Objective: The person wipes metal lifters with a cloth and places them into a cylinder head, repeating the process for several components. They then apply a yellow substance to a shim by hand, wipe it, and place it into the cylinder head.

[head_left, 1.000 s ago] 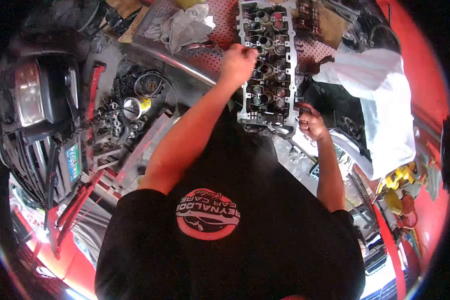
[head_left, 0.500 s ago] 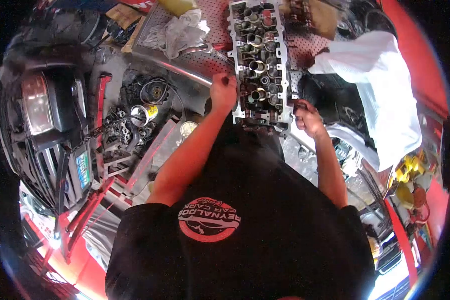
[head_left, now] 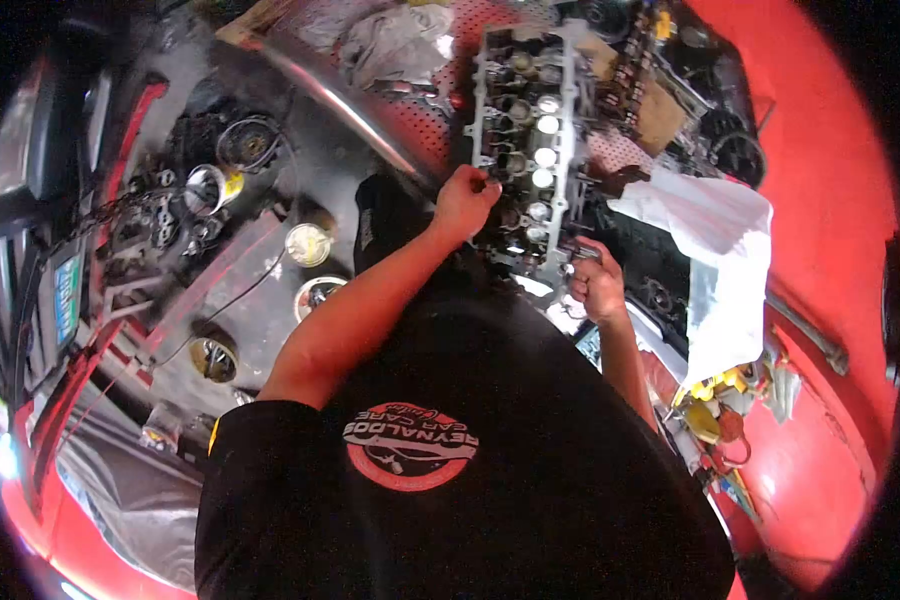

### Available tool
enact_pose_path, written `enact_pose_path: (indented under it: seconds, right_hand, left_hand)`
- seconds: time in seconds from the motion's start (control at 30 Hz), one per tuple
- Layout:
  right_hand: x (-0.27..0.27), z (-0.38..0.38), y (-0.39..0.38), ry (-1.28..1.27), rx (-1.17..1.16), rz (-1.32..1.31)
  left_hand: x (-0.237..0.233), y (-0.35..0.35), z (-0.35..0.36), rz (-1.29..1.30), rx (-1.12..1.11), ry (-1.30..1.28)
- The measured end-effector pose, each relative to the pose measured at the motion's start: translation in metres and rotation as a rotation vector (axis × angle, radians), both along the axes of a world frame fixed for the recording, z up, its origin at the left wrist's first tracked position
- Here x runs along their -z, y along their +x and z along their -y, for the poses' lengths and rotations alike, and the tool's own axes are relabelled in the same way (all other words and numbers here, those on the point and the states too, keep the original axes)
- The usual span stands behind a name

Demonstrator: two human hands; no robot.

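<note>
At the long, round-holed cylinder head [head_left: 525, 142], the right hand [head_left: 598, 282] clasps a metal piece [head_left: 584, 252] — left hand [head_left: 464, 205] curled, hold unclear.

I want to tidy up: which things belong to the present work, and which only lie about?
Likely the job: engine part, with left hand and right hand beside it.

Likely lying about: grey rag; white sheet; yellow-labelled tin.
</note>
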State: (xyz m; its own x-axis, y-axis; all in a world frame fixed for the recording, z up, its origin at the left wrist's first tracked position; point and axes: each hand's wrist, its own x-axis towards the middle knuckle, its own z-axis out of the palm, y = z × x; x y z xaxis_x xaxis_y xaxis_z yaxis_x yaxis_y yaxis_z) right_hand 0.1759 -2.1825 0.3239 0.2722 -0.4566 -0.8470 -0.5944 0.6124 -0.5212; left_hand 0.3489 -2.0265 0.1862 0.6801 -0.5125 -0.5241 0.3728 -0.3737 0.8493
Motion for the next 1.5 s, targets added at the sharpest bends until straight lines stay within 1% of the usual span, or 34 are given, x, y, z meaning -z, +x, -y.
enact_pose_path:
  seconds: [0.1, 0.13, 0.2, 0.23, 0.33, 0.43, 0.47, 0.57, 0.67, 0.7, 0.77, 0.83, 0.87, 0.97, 1.07, 1.17, 1.2, 1.27, 1.3, 1.33, 1.43, 1.47, 1.5]
  right_hand:
    - [-0.005, 0.007, 0.002, 0.003, -0.022, 0.004]
    - [-0.004, 0.009, 0.001, 0.01, -0.023, 0.009]
    - [-0.006, 0.011, 0.001, 0.019, -0.033, 0.017]
    - [-0.008, 0.014, 0.002, 0.003, -0.072, 0.009]
    - [-0.01, 0.033, 0.003, -0.03, -0.164, -0.002]
    - [-0.012, 0.06, -0.001, 0.004, -0.222, -0.003]
    - [-0.01, 0.066, -0.002, -0.009, -0.23, -0.024]
    - [0.003, 0.078, -0.012, -0.001, -0.264, 0.001]
    - [-0.003, 0.078, -0.006, -0.014, -0.264, -0.018]
    - [-0.003, 0.079, -0.006, -0.034, -0.27, -0.027]
    - [0.005, 0.083, -0.014, -0.12, -0.269, -0.019]
    - [0.007, 0.08, -0.016, -0.213, -0.272, 0.002]
    - [0.004, 0.075, -0.013, -0.255, -0.232, 0.006]
    - [0.02, 0.081, -0.026, -0.349, -0.18, 0.016]
    - [0.027, 0.086, -0.031, -0.464, -0.141, 0.005]
    - [0.04, 0.093, -0.046, -0.553, -0.179, -0.075]
    - [0.048, 0.096, -0.055, -0.658, -0.183, -0.122]
    - [0.039, 0.084, -0.051, -0.663, -0.08, -0.089]
    - [0.034, 0.08, -0.051, -0.671, -0.024, -0.076]
    - [0.037, 0.085, -0.053, -0.645, -0.045, -0.076]
    - [0.038, 0.083, -0.052, -0.687, -0.097, -0.111]
    - [0.039, 0.079, -0.055, -0.751, -0.091, -0.112]
    - [0.044, 0.078, -0.06, -0.907, -0.19, -0.15]
  left_hand:
    - [0.004, -0.009, 0.007, -0.008, -0.003, -0.025]
    - [0.008, -0.009, 0.008, -0.064, -0.036, -0.05]
    - [0.007, -0.017, 0.012, -0.041, -0.116, -0.069]
    - [0.004, -0.02, 0.013, -0.025, -0.154, -0.075]
    - [-0.001, -0.03, 0.022, -0.022, -0.175, -0.069]
    - [-0.012, -0.038, 0.033, -0.235, -0.25, -0.167]
    - [0.008, -0.047, 0.04, -0.296, -0.302, -0.238]
    - [0.011, -0.057, 0.047, -0.284, -0.338, -0.214]
    - [0.017, -0.068, 0.058, -0.174, -0.41, -0.206]
    - [0.014, -0.066, 0.06, -0.149, -0.403, -0.192]
    - [0.003, -0.069, 0.058, -0.114, -0.378, -0.161]
    - [0.028, -0.079, 0.065, -0.13, -0.376, -0.152]
    - [0.041, -0.084, 0.068, -0.134, -0.375, -0.149]
    - [0.031, -0.084, 0.07, -0.205, -0.429, -0.241]
    - [0.028, -0.087, 0.075, -0.127, -0.376, -0.116]
    - [0.001, -0.078, 0.067, -0.257, -0.379, -0.213]
    - [0.001, -0.08, 0.067, -0.225, -0.401, -0.229]
    - [0.025, -0.089, 0.077, -0.15, -0.399, -0.202]
    - [0.027, -0.091, 0.079, -0.114, -0.392, -0.192]
    - [0.027, -0.094, 0.081, -0.148, -0.415, -0.216]
    - [0.029, -0.095, 0.081, -0.203, -0.425, -0.244]
    - [0.028, -0.097, 0.079, -0.126, -0.402, -0.202]
    - [0.025, -0.098, 0.077, -0.145, -0.43, -0.246]
